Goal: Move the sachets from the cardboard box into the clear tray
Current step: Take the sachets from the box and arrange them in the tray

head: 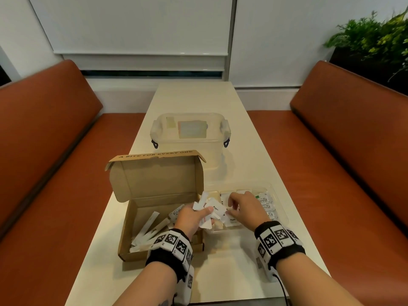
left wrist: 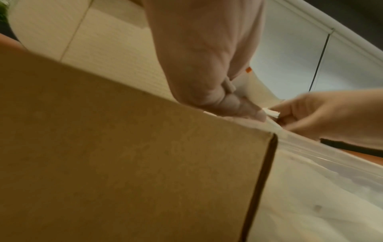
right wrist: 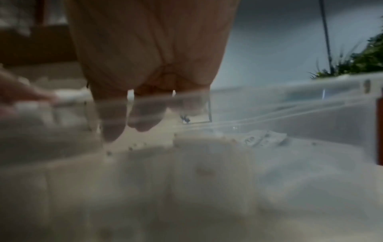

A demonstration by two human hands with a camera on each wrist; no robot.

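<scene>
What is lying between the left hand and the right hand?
In the head view, a bunch of white sachets held in the left hand spans the gap; the right hand reaches it over the clear tray.

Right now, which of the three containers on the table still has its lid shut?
The clear storage tub at the far end, lid clipped by side latches. The cardboard box has its flap up, and the clear tray of sachets lies open.
</scene>
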